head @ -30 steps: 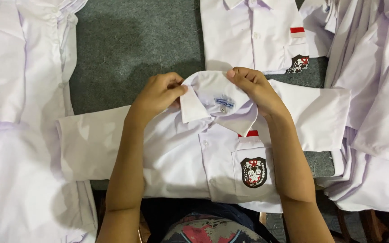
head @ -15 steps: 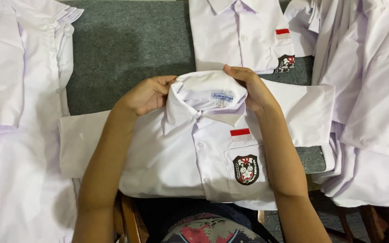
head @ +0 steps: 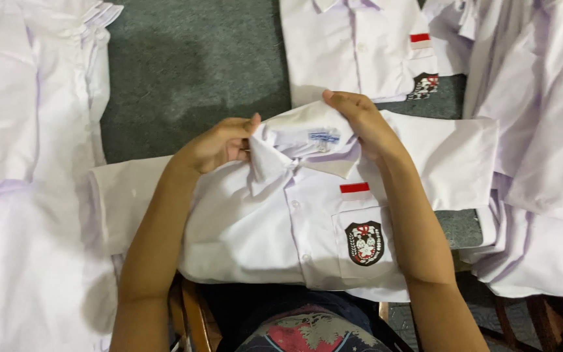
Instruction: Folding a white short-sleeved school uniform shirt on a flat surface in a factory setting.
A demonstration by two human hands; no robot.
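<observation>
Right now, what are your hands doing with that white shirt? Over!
Left hand and right hand both pinching the collar. White shirt flat on grey table, buttoned. More shirts piled at both sides, none blocking.

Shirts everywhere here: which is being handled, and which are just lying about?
In hand: white shirt, gripped at its collar by left hand and right hand.

Lying about: second badge shirt; shirt piles left and right; grey table.

Spread on a table (head: 197, 78), a shirt (head: 275, 228), its collar (head: 307, 140) between left hand (head: 219, 143) and right hand (head: 360, 120). Behind it a second shirt (head: 360, 52); shirt piles at left (head: 27, 195) and right (head: 542, 163).
</observation>
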